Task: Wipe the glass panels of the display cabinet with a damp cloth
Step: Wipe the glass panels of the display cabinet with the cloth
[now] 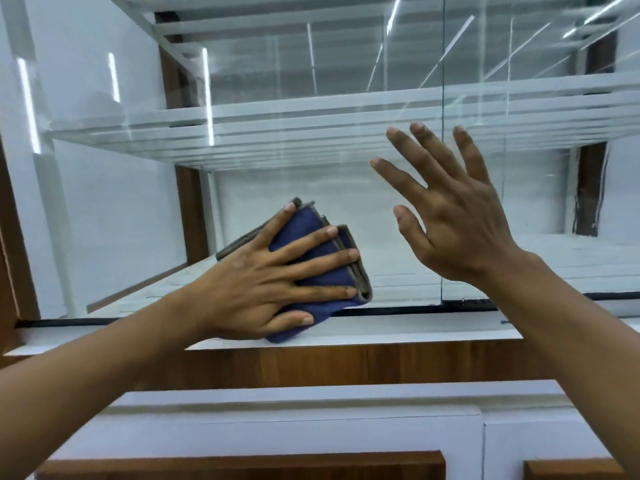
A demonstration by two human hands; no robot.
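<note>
The fingers [329, 232] of the left hand [256, 282] are spread wide and flat. They press a folded blue cloth [318, 268] against the glass panel [114, 216] of the display cabinet [277, 362]. The thumb tucks under the cloth at the bottom. The right hand [453, 220] is open too, with nothing in it. Its fingers point up and it is held up against the glass near the thin line where two panes meet [442, 202]. I cannot tell if it touches the glass or just floats close to it.

I think the wiping is going on right now, low down on the left pane. The cloth sits just above the black strip [104, 322] at the bottom of the glass. Next, the hand likely needs to slide the cloth up or sideways, pushing evenly so it stays flat and does not slip out.

The glass is shiny and shows long bright stripes of light. Behind it are white shelves [311, 109] with nothing on them that I can see. Below the glass there is a white ledge [415, 329], then brown wood [346, 365], then white cabinet fronts [277, 427]. There is brown wood at the far left edge too.
</note>
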